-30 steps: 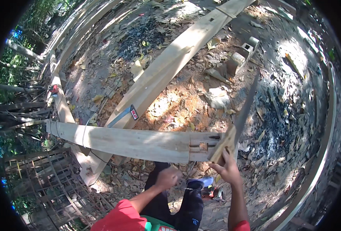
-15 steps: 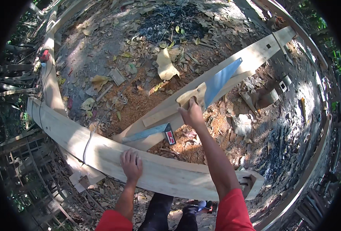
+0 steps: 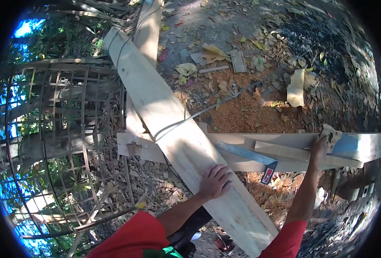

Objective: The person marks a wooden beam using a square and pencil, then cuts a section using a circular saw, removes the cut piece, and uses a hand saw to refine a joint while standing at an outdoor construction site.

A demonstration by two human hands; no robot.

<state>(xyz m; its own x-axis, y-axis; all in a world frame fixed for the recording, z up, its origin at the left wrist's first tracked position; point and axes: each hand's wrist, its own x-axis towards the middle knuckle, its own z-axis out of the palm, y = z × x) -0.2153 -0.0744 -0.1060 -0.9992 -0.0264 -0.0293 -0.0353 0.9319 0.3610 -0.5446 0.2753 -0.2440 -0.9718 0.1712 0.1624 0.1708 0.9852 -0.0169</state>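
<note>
A long pale plank [image 3: 156,96] runs diagonally from the upper left to the lower right. My left hand [image 3: 215,181] rests on its upper face, fingers extended and holding nothing. My right hand [image 3: 319,149] grips the wooden handle of a handsaw [image 3: 345,144], whose bluish blade reaches right along another board [image 3: 233,138]. This board passes crosswise beneath the plank. On it, between my hands, lie a try square [image 3: 247,154] with a metal blade and a dark and red stock, and a narrow wooden strip [image 3: 285,151].
A thin cord [image 3: 225,101] crosses the plank and stretches up to the right. Sawdust [image 3: 246,114] and dry leaves cover the ground. To the left stands a slatted lattice fence [image 3: 65,142]. Dark ash [image 3: 315,43] lies at the upper right.
The view has swung to the left, so the plank and boards appear turned and the fence shows more. My left hand stays on the plank and my right stays on the handsaw.
</note>
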